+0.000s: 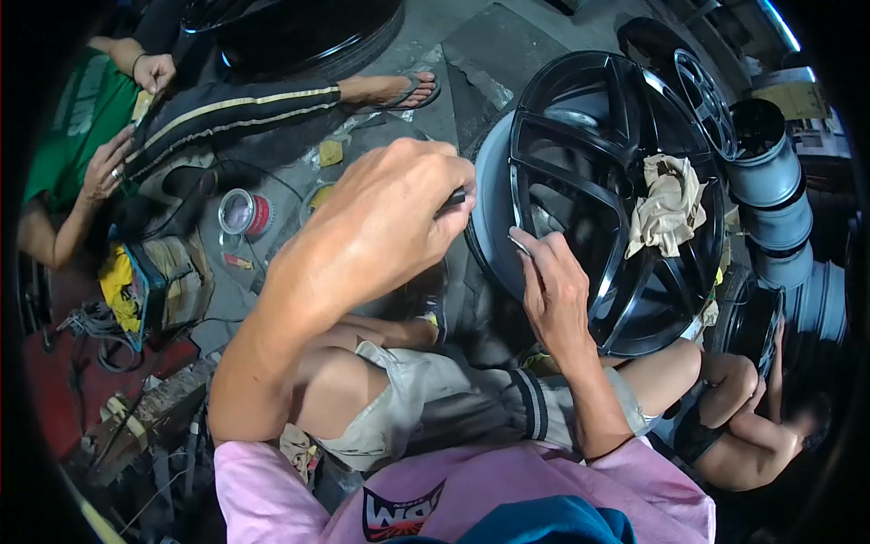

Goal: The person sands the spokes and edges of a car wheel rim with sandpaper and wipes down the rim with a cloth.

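Observation:
A black spoked car wheel rim (571, 150) with a grey outer barrel leans in front of my knees. My left hand (385, 218) is raised to the left of the rim, fingers curled round a small dark piece (453, 197) that shows only at its end. At the rim's near left edge, my right hand (557, 286) pinches a small thin piece (519, 243) with a light edge; its kind is too small to tell. A crumpled beige cloth (666, 208) lies over the spokes on the right.
A person in a green shirt (86, 127) sits at the left, a leg stretched out. Another person (752, 435) crouches at lower right. An open can (240, 213) and a crate (163, 281) stand on the floor. Stacked grey rims (770, 186) rise at right; a tyre (299, 41) lies behind.

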Tool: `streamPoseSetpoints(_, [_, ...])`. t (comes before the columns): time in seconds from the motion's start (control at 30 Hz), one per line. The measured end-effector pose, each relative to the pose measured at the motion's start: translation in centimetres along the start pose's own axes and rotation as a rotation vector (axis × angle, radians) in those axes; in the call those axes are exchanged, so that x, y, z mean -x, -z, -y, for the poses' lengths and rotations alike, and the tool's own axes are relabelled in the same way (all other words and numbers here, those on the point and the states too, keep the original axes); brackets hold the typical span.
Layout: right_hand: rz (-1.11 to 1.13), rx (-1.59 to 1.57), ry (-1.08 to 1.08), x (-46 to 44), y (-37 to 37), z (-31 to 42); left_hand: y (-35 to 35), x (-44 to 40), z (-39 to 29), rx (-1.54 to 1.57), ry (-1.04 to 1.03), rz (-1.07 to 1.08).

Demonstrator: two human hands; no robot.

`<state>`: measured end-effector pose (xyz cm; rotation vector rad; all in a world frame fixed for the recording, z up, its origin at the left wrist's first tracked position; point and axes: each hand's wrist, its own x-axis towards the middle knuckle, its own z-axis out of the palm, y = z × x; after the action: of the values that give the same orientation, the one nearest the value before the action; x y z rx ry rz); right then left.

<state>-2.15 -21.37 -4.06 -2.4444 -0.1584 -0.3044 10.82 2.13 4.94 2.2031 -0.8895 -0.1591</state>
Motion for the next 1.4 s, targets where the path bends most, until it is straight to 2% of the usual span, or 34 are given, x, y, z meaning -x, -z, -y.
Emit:
streamPoseSetpoints(0.2, [-0.093,0.027,0.048,-0.8,-0.3,-0.9,-0.4,0.4,0.3,-0.009,-0.024,-0.013])
streamPoseSetpoints(0.33, [-0.091,0.031,0.007,-0.7,-0.1,-0.7,-0.6,0.1,0.5,-0.012,-0.024,0.012])
streamPoseSetpoints(0.43, [-0.108,0.028,0.069,-1.0,0.0,-0.9,-0.9,0.3,0.6,-0.005,-0.035,-0.006])
streamPoseSetpoints(0.5, [0.016,0.145,0.106,-1.0,0.9,-0.9,-0.5,0.1,0.4,-0.009,-0.026,0.019])
streamPoseSetpoints(0.6, [0.038,0.122,0.176,-1.6,0.8,-1.7,-0.5,0.0,0.4,-0.023,-0.024,0.034])
streamPoseSetpoints(0.83, [0.027,0.101,0.113,-1.2,0.2,-0.9,-0.8,0.2,0.2,-0.020,-0.025,-0.012])
streamPoseSetpoints(1.4, [-0.025,0.090,0.065,-1.6,0.0,-0.3,-0.3,0.1,-0.5,-0.059,0.013,0.058])
